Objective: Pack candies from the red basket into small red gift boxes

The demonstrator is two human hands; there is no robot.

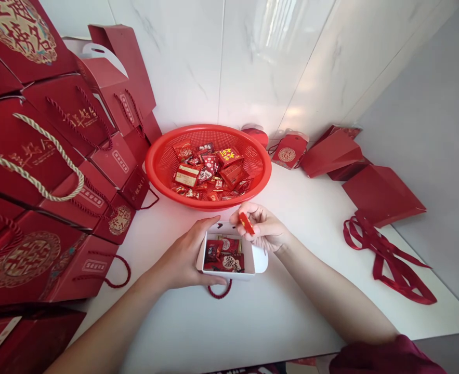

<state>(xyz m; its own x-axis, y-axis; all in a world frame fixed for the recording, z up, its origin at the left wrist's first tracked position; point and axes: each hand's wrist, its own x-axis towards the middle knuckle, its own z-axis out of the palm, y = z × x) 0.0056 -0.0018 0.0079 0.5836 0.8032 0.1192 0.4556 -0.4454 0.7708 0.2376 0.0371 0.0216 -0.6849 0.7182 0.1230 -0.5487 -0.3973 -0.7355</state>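
Note:
A small gift box (251, 277) with white inner walls stands with its top up on the table, several wrapped candies (224, 254) lying inside. My left hand (184, 254) grips the box by its left side, thumb along the near wall and fingers at the far-left corner. Between the thumb and fingers of my right hand (266, 228) is a small red-wrapped candy (247, 223), held just above the box's far-right corner. A dark red cord loop (219, 296) sticks out from under the box's near side.
Behind the box stands a red plastic basket (151, 169) of wrapped sweets. Red gift boxes (69, 119) with rope handles are stacked at left. Along the right lie folded red boxes (385, 195) and a tangle of red ribbon (385, 259). A tiled wall (190, 62) closes the back.

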